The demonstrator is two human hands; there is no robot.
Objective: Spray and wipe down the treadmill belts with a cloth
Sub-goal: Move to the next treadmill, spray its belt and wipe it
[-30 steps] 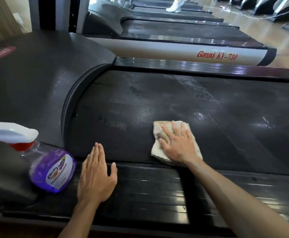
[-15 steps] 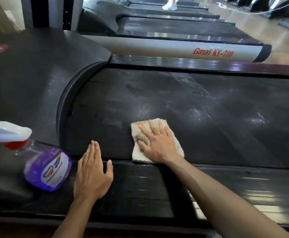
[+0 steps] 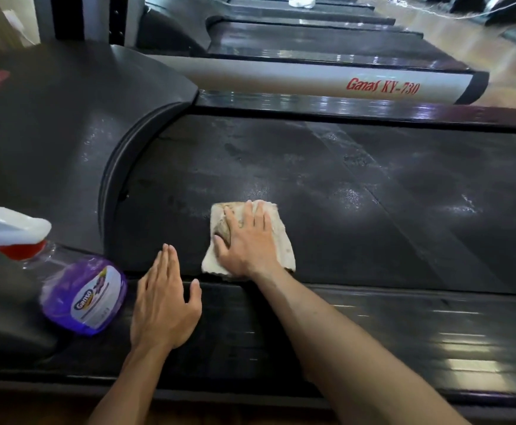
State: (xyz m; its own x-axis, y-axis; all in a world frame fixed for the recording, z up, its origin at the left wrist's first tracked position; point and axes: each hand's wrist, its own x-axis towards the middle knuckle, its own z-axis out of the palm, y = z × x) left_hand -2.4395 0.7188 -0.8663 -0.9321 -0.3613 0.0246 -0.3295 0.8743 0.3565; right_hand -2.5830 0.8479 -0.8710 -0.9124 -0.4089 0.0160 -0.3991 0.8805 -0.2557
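Observation:
A black treadmill belt (image 3: 358,194) with damp streaks fills the middle of the view. My right hand (image 3: 249,240) presses flat on a folded beige cloth (image 3: 282,237) at the belt's near edge. My left hand (image 3: 164,302) rests flat and empty on the black side rail (image 3: 404,329), fingers together. A purple spray bottle (image 3: 82,296) with a white trigger head (image 3: 8,225) lies tilted on the rail, just left of my left hand.
The black motor hood (image 3: 51,142) rises at the left. Beyond the belt runs a second treadmill with a grey side rail (image 3: 312,79) marked in red letters, more treadmills behind it. A white shoe (image 3: 301,0) shows at the top. Wooden floor (image 3: 496,50) lies far right.
My right hand has slid the cloth leftward along the belt's near edge, toward my left hand. The left hand and the bottle have stayed put.

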